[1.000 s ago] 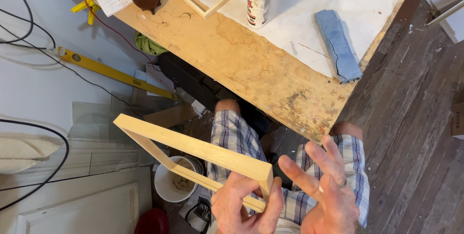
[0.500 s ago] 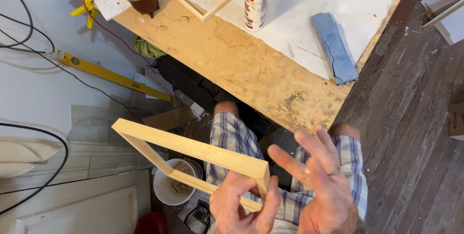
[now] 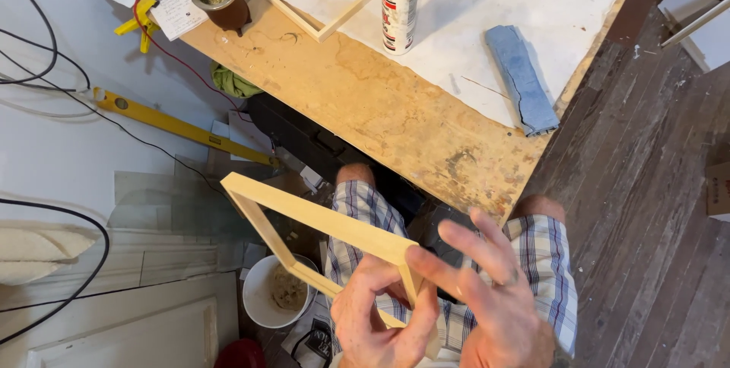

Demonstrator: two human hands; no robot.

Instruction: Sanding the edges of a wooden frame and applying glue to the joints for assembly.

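**Pale wooden frame held over the lap**

The left hand (image 3: 380, 322) closes thumb and fingers around the near corner of a pale rectangular wooden frame (image 3: 304, 220), which tilts out to the left above the plaid shorts (image 3: 547, 261). The right hand (image 3: 494, 299) is spread open — fingers splayed, gripping nothing — just beside that corner. On the plywood workbench (image 3: 380, 109) stand a white glue bottle (image 3: 401, 3) and a folded blue cloth (image 3: 521, 79) — well apart from both hands.
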